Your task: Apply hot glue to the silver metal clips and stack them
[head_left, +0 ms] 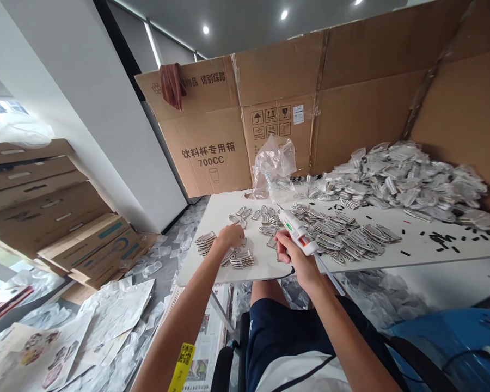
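Cardboard box (204, 152), opened out behind white table (416, 245), with bagged metal clips (396, 179) heaped against it, contents hard to make out. Loose metal clips (330, 234) lie on table. Right hand (294, 253) wrapped around glue gun (298, 231) above them; left hand (231, 237) curled over clips, any pinch hidden.

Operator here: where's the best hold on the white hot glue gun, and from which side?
Take its handle, from the near side, where the right hand wraps the white hot glue gun; that hand hides the handle itself. The nozzle points away from the person and the glue stick juts from the rear, so gripping between them looks safest.
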`<action>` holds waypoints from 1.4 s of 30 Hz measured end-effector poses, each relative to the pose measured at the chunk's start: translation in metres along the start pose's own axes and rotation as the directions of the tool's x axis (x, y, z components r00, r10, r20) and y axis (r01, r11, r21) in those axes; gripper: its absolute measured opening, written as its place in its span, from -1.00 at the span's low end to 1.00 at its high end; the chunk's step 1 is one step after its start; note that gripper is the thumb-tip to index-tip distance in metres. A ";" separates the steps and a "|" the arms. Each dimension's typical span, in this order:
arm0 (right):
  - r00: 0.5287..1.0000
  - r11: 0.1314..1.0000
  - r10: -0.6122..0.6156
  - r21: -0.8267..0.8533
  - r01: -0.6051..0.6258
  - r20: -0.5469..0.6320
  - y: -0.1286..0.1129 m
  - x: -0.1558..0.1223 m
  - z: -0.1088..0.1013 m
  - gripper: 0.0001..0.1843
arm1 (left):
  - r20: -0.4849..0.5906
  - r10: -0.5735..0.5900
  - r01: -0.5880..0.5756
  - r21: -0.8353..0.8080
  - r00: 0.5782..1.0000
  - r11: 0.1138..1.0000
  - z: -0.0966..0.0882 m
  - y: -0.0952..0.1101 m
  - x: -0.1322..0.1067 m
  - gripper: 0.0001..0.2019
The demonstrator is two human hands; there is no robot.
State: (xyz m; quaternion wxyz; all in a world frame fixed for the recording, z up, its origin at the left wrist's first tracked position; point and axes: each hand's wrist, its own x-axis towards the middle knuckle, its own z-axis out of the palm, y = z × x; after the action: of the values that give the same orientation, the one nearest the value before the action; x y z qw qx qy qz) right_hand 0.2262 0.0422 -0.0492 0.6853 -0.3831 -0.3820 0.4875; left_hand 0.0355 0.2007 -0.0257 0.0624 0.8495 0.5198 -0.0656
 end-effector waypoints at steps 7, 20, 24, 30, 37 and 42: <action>0.995 0.999 -0.027 0.043 0.031 -0.097 -0.003 -0.001 0.004 -0.62 | -0.109 0.190 -0.200 -0.092 0.976 0.975 -0.001 0.039 -0.021 -0.75; 0.990 0.995 -0.040 0.080 0.051 -0.136 -0.004 -0.005 0.005 -0.60 | -0.191 0.320 -0.347 -0.131 0.928 0.929 0.048 0.116 -0.078 -0.89; 0.991 0.996 -0.030 0.075 0.040 -0.132 -0.002 -0.005 0.005 -0.59 | -0.211 0.204 -0.246 -0.199 0.956 0.949 0.057 0.118 -0.082 -0.91; 0.991 0.996 -0.057 0.057 0.064 -0.124 -0.003 -0.005 0.006 -0.62 | -0.248 0.065 -0.168 -0.423 0.967 0.890 0.065 0.118 -0.079 -0.66; 0.992 0.997 -0.045 0.053 0.051 -0.114 -0.001 -0.005 0.004 -0.63 | -0.363 -0.080 -0.228 -0.726 0.928 0.649 0.061 0.112 -0.087 -0.79; 0.997 0.999 -0.046 0.013 0.047 -0.056 0.000 -0.007 0.006 -0.60 | -0.442 -0.274 -0.332 -0.869 0.854 0.367 0.039 0.092 -0.118 -0.78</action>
State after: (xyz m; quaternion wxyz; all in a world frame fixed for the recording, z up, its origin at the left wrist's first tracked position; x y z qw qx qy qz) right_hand 0.2189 0.0366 -0.0479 0.7096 -0.3827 -0.3680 0.4632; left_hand 0.0621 0.0490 -0.0396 0.3875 0.6562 0.4442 0.4711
